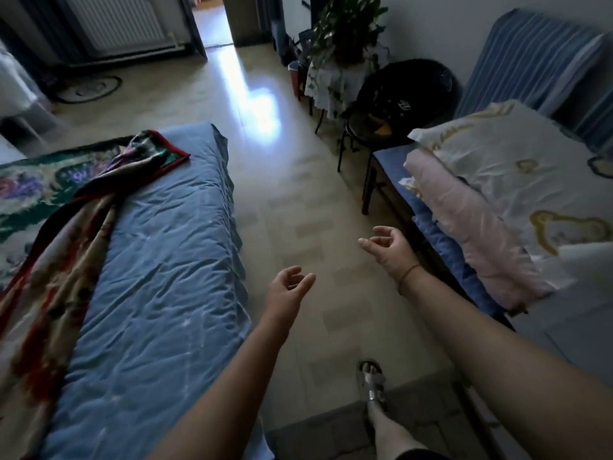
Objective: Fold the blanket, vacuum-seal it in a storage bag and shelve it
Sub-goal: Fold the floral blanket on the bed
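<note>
A floral blanket [59, 207] with green, cream and red patterns and a red border lies rumpled along the left side of a bed covered in a blue sheet [159, 260]. My left hand [287, 287] hovers over the floor just right of the bed's edge, fingers loosely curled, holding nothing. My right hand [386, 247] is raised further right, near a second bed, fingers also loosely curled and empty. Neither hand touches the blanket. No storage bag can be made out for certain.
On the right bed a stack of bedding: a pink quilt [474, 234] under a white patterned one [517, 171]. A black chair [398, 104] and a potted plant [345, 31] stand beyond. Tiled floor [298, 180] runs between the beds to a doorway [212, 24]. My sandalled foot [373, 383] is below.
</note>
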`<state>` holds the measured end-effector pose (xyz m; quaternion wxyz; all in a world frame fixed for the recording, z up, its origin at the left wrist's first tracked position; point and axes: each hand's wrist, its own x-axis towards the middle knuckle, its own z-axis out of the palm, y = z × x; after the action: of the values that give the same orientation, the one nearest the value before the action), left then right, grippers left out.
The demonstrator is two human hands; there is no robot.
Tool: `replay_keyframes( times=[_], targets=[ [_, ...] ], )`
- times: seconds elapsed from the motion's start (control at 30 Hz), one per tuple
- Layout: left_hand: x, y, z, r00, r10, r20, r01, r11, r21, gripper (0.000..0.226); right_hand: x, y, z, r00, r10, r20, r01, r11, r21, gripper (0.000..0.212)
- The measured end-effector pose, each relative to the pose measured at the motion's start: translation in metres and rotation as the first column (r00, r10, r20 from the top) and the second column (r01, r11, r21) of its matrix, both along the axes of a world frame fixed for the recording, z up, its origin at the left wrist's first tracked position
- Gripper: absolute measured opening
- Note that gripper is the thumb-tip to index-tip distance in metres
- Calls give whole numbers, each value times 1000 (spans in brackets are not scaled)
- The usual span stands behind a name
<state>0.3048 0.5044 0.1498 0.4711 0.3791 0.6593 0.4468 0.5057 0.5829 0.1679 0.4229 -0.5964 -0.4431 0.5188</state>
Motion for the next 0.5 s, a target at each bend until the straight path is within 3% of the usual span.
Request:
replay_keyframes(
  times=[0.23,0.5],
  targets=[
    [-45,164,13,988,151,6,-151,988,-16,41,-52,199,17,984,170,-59,-171,985,-16,47],
    [-163,309,11,928,371,-34,-371,929,-6,37,-192,366,18,920,374,-117,-381,923,-45,48]
  ],
)
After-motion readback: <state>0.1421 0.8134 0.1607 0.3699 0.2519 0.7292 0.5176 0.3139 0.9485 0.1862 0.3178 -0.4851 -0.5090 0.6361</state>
